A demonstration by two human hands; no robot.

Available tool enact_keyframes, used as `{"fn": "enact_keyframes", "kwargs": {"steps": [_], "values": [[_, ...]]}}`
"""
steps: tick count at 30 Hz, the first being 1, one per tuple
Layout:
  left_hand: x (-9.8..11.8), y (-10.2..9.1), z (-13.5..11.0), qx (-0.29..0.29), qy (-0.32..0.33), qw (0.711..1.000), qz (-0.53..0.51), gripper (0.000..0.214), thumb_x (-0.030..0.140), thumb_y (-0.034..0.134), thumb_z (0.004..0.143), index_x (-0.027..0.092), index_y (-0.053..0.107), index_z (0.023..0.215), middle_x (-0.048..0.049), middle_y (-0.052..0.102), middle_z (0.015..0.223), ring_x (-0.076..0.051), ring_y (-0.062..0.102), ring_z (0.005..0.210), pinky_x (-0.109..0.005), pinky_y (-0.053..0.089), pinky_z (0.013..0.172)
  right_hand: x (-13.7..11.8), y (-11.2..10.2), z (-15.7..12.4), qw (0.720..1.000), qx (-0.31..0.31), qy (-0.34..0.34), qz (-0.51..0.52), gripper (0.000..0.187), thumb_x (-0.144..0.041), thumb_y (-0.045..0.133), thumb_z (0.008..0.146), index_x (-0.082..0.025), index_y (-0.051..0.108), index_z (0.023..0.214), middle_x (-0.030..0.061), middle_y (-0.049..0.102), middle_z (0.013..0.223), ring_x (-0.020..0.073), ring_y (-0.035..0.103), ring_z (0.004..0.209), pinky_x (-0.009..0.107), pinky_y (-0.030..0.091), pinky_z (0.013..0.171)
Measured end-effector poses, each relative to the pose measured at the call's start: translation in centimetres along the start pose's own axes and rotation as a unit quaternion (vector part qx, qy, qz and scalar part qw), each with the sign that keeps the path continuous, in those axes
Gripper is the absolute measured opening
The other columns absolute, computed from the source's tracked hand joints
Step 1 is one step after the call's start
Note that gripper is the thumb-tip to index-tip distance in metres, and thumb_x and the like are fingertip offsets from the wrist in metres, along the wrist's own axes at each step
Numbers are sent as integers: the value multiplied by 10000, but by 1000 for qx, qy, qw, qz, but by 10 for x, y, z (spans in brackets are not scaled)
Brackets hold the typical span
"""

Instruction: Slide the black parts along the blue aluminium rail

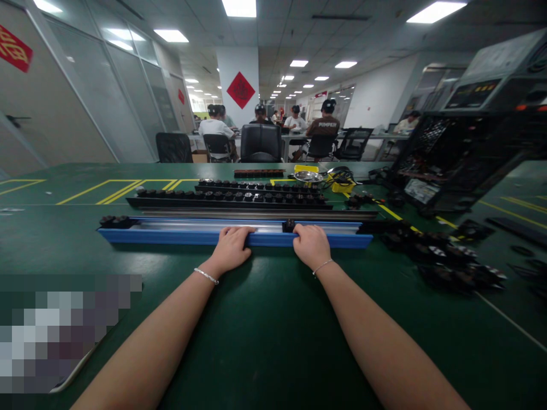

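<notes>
- The bare green table is spreading between the forearms, and a pixelated object, too masked to name, is lying at the near left.
- The left hand, wearing a pale bracelet, is gripping the blue rail near its middle; its fingers are bending over the near wall, with the thumb lying along the front face.
- The right hand is resting on the same wall, farther right; its fingers are curling in beside a black block that is sitting in the channel. The fingertips are being hidden, so I cannot tell how far they are closed or whether they are pinching the block.
- The blue rail is lying crosswise on the table in front of the person, with dark pieces sitting at its left end.
- A heap of black parts is spreading right of the rail.
- Just beyond, black rails carrying rows of small dark pieces are lying roughly parallel.
- Farther back, a metal dish is standing near a yellow container; an open-sided black machine is towering at right.
- Beyond the table, several people are sitting near chairs.
</notes>
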State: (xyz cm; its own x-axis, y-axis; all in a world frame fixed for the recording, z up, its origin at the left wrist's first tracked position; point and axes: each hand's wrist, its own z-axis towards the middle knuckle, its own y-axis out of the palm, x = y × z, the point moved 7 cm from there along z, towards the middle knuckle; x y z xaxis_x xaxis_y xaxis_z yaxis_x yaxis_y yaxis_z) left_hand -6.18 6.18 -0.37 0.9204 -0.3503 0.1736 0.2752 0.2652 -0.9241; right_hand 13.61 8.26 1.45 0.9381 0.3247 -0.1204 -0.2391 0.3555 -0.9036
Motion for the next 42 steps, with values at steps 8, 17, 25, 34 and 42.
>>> {"fn": "enact_keyframes", "kwargs": {"steps": [8,17,25,34,42], "values": [[0,1,0,2,3,1000,2,520,214,482,681,233,480,1200,-63,619,1176,-250,496,1138,-437,258,1000,4,1,0,1000,8,0,0,238,-164,430,784,-211,643,880,55,676,872,191,555,858,306,327,792],[0,0,0,-4,-1,1000,-1,514,216,477,688,242,473,1201,-56,616,1184,-245,490,1148,-434,251,1010,5,1,-1,1000,9,8,-6,270,-169,429,802,-223,659,931,56,667,934,188,554,872,299,341,790],[0,0,0,-6,-4,1000,-4,519,214,481,684,249,472,1201,-56,612,1192,-249,489,1151,-438,248,1012,6,2,-1,1000,9,16,-6,273,-161,430,801,-223,662,932,57,667,947,186,557,874,293,351,780],[0,0,0,-3,-5,1000,-8,532,211,488,682,259,472,1211,-55,605,1205,-252,486,1153,-440,243,1020,9,1,-1,999,11,27,-19,270,-164,429,799,-226,664,915,57,660,909,188,560,851,295,362,750],[-1,1,0,-3,-3,1000,-6,535,211,486,685,258,468,1218,-55,610,1197,-250,487,1157,-441,246,1018,10,1,-1,999,20,31,-14,262,-157,435,792,-225,665,897,54,666,908,183,563,839,288,363,745]]}}
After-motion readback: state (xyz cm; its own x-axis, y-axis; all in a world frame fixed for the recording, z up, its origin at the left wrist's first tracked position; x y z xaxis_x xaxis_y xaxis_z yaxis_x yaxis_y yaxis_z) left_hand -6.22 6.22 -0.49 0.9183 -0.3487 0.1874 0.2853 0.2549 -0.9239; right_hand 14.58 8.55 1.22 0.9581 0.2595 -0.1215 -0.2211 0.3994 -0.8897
